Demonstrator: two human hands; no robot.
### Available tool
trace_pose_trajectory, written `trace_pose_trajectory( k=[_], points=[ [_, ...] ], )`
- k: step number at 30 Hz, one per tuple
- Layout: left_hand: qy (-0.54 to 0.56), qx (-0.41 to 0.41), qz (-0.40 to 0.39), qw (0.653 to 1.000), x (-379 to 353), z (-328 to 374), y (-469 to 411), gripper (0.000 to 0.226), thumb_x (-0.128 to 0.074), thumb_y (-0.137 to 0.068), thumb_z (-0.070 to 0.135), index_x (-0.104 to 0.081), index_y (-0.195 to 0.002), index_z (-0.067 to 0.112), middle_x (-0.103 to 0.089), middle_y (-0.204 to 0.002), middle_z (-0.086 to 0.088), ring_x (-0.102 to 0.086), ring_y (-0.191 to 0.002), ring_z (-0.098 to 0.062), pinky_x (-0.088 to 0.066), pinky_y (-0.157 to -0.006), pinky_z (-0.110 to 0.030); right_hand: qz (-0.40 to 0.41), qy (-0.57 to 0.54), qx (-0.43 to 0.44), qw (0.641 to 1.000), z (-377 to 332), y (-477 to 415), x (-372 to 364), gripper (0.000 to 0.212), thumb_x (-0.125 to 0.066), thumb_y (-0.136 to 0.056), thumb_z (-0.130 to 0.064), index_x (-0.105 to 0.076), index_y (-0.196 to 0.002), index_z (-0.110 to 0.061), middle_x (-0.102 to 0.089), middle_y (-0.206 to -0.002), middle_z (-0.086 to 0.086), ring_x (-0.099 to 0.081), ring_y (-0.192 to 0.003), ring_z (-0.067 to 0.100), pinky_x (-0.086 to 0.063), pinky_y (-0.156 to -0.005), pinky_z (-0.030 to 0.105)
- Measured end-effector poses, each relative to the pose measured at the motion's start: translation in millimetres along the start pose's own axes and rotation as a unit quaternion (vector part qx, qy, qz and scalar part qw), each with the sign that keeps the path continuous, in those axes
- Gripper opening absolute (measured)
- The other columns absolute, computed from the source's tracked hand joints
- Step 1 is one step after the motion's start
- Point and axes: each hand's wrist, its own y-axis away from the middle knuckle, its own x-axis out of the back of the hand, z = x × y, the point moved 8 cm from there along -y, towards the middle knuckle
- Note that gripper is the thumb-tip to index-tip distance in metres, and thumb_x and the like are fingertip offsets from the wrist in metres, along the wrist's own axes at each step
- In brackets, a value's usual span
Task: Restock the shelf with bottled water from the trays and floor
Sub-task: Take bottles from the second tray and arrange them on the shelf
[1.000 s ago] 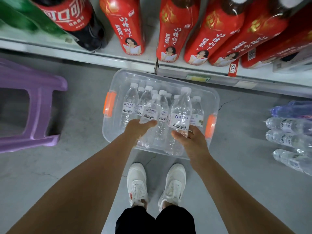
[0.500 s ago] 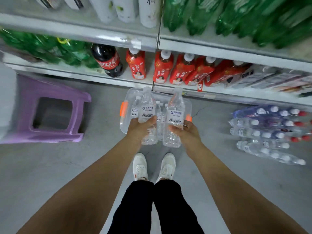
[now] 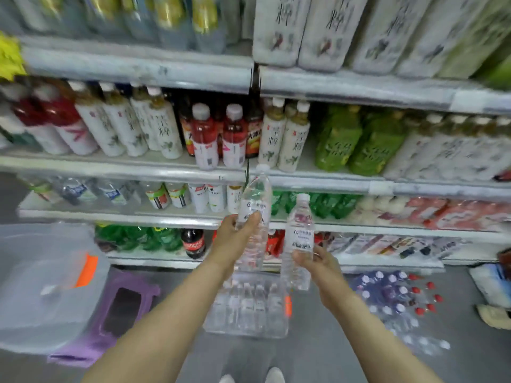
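Head view: left hand (image 3: pixel 235 236) grips left bottle (image 3: pixel 255 200), right hand (image 3: pixel 313 261) grips right bottle (image 3: pixel 300 230).
Best set upright, base first, into the water row on the shelf (image 3: pixel 116 215).

Grey floor (image 3: pixel 475 352): clear bin (image 3: pixel 249 310) of bottles, purple stool (image 3: pixel 119 308) left, loose water bottles (image 3: pixel 392 294) right.

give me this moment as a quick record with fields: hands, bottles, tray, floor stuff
left hand: left hand grips a water bottle, the higher of the two, in front of the shelves
right hand: right hand grips a second water bottle, roughly upright
tray: clear bin on the floor below the hands, bottles standing inside
floor right: loose water bottles lying down
floor left: purple stool
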Motion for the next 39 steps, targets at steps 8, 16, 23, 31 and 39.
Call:
trace_pose_trajectory(
  k=[8,16,23,31,39],
  points=[
    [0.07,-0.173,-0.042,0.982,-2.8,206.6,39.0,0.076,-0.081,-0.074,0.048,-0.047,-0.135,0.016,-0.066,-0.125,-0.006,-0.065,-0.101,-0.019,-0.046,-0.079,-0.031,0.01,-0.027,0.186,0.982,-194.7,63.6,6.2,0.057,-0.089,-0.067,-0.026,-0.065,-0.117,-0.019,-0.079,-0.104,-0.004,-0.075,-0.095,0.012,-0.055,-0.082,0.029],
    [0.132,-0.28,-0.084,0.947,3.4,342.0,76.1,0.074,-0.084,-0.059,0.044,-0.053,-0.12,0.016,-0.071,-0.11,-0.006,-0.069,-0.096,-0.022,-0.052,-0.076,-0.036,-0.013,-0.047,0.375,0.926,-385.5,146.4,7.7,0.055,-0.084,-0.071,-0.021,-0.064,-0.123,-0.016,-0.078,-0.108,-0.001,-0.074,-0.1,0.015,-0.054,-0.091,0.037],
    [0.129,-0.343,-0.081,0.927,11.7,416.4,72.9,0.086,-0.086,-0.056,0.045,-0.052,-0.129,0.013,-0.074,-0.107,-0.009,-0.071,-0.094,-0.026,-0.053,-0.083,-0.044,-0.042,-0.063,0.474,0.877,-549.6,168.5,0.4,0.054,-0.084,-0.078,-0.019,-0.058,-0.124,-0.022,-0.077,-0.109,-0.001,-0.071,-0.106,0.022,-0.048,-0.095,0.04],
    [0.139,-0.397,-0.025,0.907,18.4,469.2,60.8,0.075,-0.081,-0.065,0.038,-0.054,-0.128,0.009,-0.074,-0.107,-0.011,-0.074,-0.089,-0.026,-0.056,-0.071,-0.037,-0.039,-0.021,0.471,0.881,-655.2,81.7,-33.3,0.073,-0.091,-0.072,-0.017,-0.054,-0.135,-0.017,-0.073,-0.114,0.006,-0.068,-0.108,0.023,-0.047,-0.109,0.05],
    [0.181,-0.451,-0.036,0.873,7.3,498.1,65.3,0.058,-0.073,-0.076,0.032,-0.036,-0.12,0.023,-0.051,-0.095,0.014,-0.048,-0.085,-0.001,-0.032,-0.094,-0.035,-0.102,-0.032,0.433,0.895,-681.2,15.7,-74.4,0.071,-0.088,-0.077,-0.014,-0.05,-0.137,-0.012,-0.069,-0.117,0.006,-0.065,-0.108,0.021,-0.044,-0.104,0.041]
  ],
)
